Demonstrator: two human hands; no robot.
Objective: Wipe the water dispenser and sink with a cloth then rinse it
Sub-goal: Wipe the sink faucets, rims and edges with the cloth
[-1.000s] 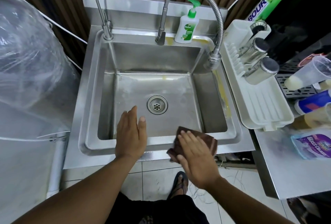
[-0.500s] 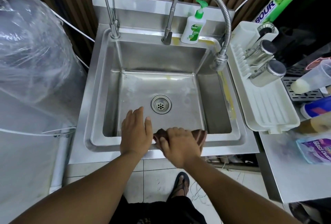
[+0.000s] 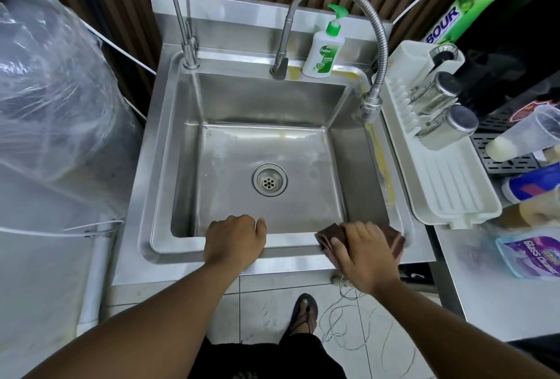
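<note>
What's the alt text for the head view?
Seen from above, a right hand holds a brown cloth on the front rim of a steel sink, while the left hand grips that rim. A soap bottle stands behind the basin.

In my right grip (image 3: 363, 254) the brown cloth (image 3: 394, 239) looks soft, ribbed and matt. It lies on the sink (image 3: 212, 257), which is brushed stainless steel, smooth with a dull sheen. My left grip (image 3: 233, 242) hooks over that metal rim. Beyond both grips, the tap hose (image 3: 385, 45) is ribbed shiny metal and the soap bottle (image 3: 322, 54) is glossy white plastic. Right of the right grip, the drying rack (image 3: 448, 184) is matt white plastic. Left of the left grip hangs a crinkled clear plastic sheet (image 3: 54, 91).
</note>
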